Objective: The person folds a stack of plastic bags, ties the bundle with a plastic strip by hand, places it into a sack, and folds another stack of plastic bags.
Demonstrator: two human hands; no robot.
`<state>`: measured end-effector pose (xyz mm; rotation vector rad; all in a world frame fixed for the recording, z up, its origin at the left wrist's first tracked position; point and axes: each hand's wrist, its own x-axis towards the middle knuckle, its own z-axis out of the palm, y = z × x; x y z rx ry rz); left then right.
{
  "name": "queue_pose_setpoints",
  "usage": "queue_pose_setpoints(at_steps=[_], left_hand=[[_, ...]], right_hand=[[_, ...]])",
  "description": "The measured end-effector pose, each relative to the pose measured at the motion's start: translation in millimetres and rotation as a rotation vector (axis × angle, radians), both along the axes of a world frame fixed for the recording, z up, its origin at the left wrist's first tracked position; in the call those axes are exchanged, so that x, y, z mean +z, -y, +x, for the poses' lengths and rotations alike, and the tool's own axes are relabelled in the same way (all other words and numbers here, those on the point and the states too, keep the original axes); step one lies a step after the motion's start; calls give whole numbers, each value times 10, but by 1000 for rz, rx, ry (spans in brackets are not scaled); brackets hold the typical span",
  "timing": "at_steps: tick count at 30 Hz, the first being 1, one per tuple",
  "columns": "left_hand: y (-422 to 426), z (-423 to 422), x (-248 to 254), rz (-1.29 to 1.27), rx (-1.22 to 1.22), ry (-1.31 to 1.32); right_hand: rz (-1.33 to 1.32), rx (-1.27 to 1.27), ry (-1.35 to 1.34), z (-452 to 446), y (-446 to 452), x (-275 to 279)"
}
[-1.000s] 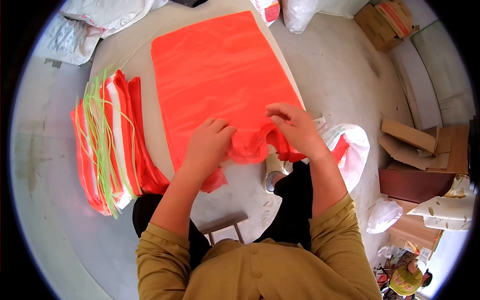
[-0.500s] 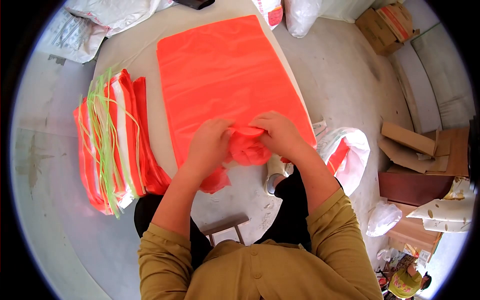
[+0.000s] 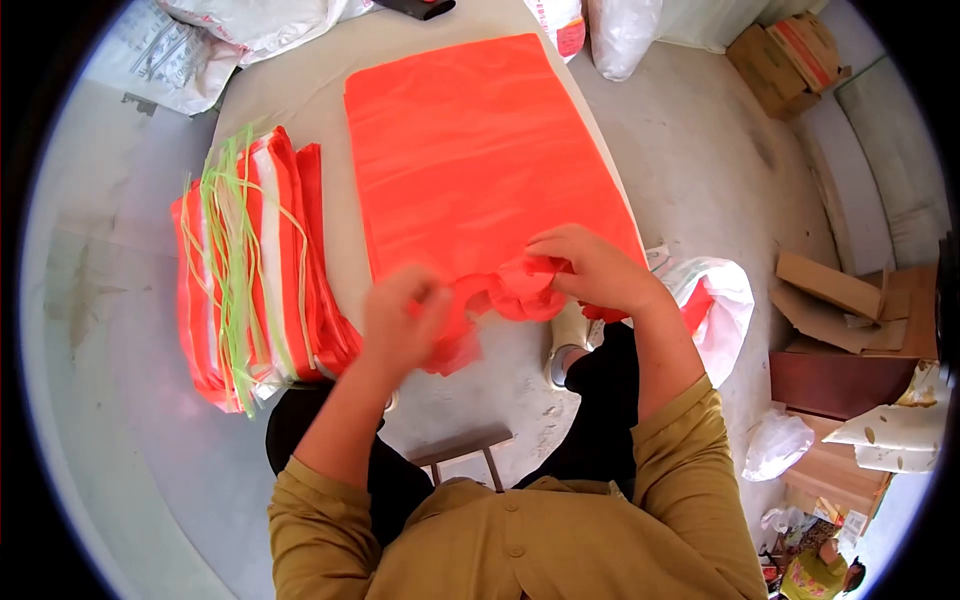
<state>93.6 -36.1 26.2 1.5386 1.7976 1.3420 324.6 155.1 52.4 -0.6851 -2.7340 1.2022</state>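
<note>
A flat stack of red plastic sheets or bags (image 3: 480, 150) lies on the pale tabletop (image 3: 335, 215), its near end crumpled and hanging over the edge. My right hand (image 3: 590, 268) pinches the bunched red plastic at the near end. Close to the left part of that crumpled end, my left hand (image 3: 405, 315) is blurred by motion, and whether its fingers hold anything is hidden. At the table's left side sits a bundle of folded red and white bags (image 3: 305, 270), with thin green strips (image 3: 235, 260) draped across it.
White sacks (image 3: 270, 25) and a black object (image 3: 420, 8) are at the far edge. A white bag with red inside (image 3: 722, 310) stands right of the table. Cardboard boxes (image 3: 850, 300) line the right side. Another person (image 3: 815, 577) is at the lower right.
My left hand has moved left, away from the gathered plastic, while my right hand stays at it. The gathered red end has spread wider. The whole view has shifted slightly.
</note>
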Motion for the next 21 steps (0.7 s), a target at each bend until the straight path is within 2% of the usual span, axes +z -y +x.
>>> queue_pose_setpoints(at_steps=[1,4,6,7,10,11,12,17,21], left_hand=[[82,180,-12,-31,-127,-117],[392,846,-239,-420,-563,-216],[676,1192,-679,-978,-948,-379],[904,1318,-846,-1043,-950,-378],[1599,1709,-1942,-1103,-1077,-376],[1919,1737,-2322,-1304,-954,16],[2151,1743,-2547,-1398,-890,222],[2208,1798,-2693,-1460,-994,183],[2050,1777,-2687,-1498,-1053,241]], right_hand=[[-18,-44,3,6,18,7],[54,-70,-30,37,16,-87],[113,-34,-44,30,1,-169],[132,-11,-40,15,-24,-194],[262,-11,-66,5,-12,-313],[325,-25,-72,11,10,-353],[321,-31,-56,9,25,-346],[297,24,52,-30,85,-181],[218,12,-50,-152,5,-103]])
